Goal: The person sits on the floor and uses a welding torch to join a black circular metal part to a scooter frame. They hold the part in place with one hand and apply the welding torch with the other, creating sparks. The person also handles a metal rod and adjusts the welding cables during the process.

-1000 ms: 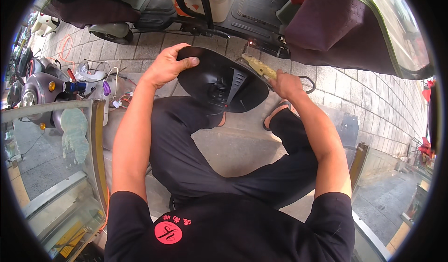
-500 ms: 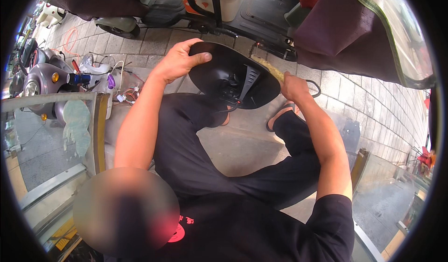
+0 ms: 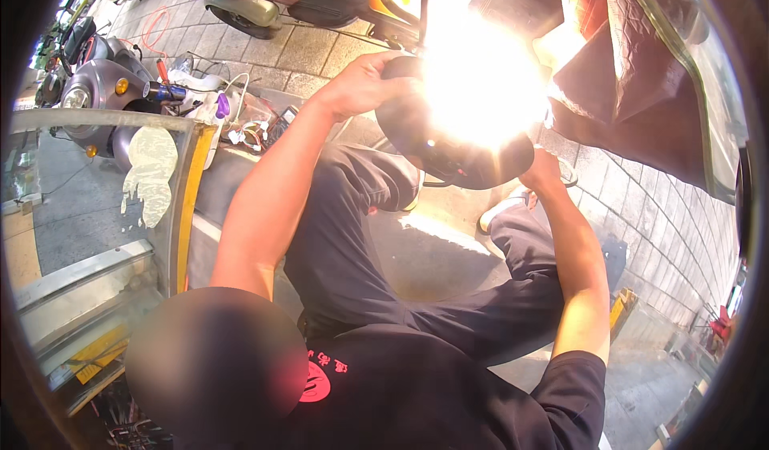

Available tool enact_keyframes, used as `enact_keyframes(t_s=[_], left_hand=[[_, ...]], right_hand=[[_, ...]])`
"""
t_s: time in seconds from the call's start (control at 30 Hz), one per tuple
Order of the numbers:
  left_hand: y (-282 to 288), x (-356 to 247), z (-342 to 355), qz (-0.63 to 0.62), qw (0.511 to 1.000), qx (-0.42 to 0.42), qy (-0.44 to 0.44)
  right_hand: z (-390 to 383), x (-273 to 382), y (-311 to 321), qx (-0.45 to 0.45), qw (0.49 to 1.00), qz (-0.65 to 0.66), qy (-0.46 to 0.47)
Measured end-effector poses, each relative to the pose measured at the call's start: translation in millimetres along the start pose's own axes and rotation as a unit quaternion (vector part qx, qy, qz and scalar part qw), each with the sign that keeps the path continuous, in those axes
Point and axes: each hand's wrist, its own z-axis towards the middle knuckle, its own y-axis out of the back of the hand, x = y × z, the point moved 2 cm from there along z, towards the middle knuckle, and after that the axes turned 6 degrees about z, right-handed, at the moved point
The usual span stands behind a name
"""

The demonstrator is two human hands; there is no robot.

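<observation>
My left hand (image 3: 360,90) grips the upper left edge of a black, curved shield (image 3: 404,138), thumb across it. My right hand (image 3: 538,167) is closed at the shield's lower right, on the handle of the yellow tool seen earlier, now largely hidden by glare and the shield; a loop of dark cable (image 3: 570,176) shows beside that hand. An intense white glare (image 3: 477,78) covers the upper middle of the shield and what lies behind it. The shield is over my bent knees, in front of a vehicle's maroon fabric cover (image 3: 633,106).
A grey scooter (image 3: 100,114) stands at left beside loose tools, wires and connectors (image 3: 244,134). A framed glass pane (image 3: 80,194) is at my left, another (image 3: 665,370) at lower right. A wheel with grey fender (image 3: 240,14) and an orange cord (image 3: 152,30) lie on paving beyond.
A bright flare has appeared where the tool's tip was near the vehicle. Both hands and the shield sit further right in the picture, and the view has shifted.
</observation>
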Motion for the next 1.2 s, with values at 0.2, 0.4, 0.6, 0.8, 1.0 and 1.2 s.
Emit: enact_keyframes(t_s=[0.2, 0.4, 0.6, 0.8, 1.0, 1.2], left_hand=[[4, 11, -2, 0.05, 0.997, 0.014, 0.053], [1, 8, -2, 0.067, 0.996, 0.019, 0.058], [-2, 7, -1, 0.057, 0.996, 0.03, 0.059], [-1, 10, 0, 0.057, 0.996, 0.029, 0.054], [-2, 7, 1, 0.055, 0.997, 0.026, 0.044], [-2, 7, 1, 0.034, 0.998, 0.028, 0.033]], right_hand=[[-10, 15, 8, -0.028, 0.997, -0.021, 0.064], [-8, 12, 8, 0.0, 0.999, -0.011, 0.033], [-8, 10, 11, 0.004, 1.0, -0.005, 0.003], [-6, 9, 10, -0.001, 1.0, -0.006, -0.002], [-8, 8, 12, 0.007, 1.0, -0.027, -0.003], [-8, 9, 16, 0.004, 1.0, -0.015, 0.005]])
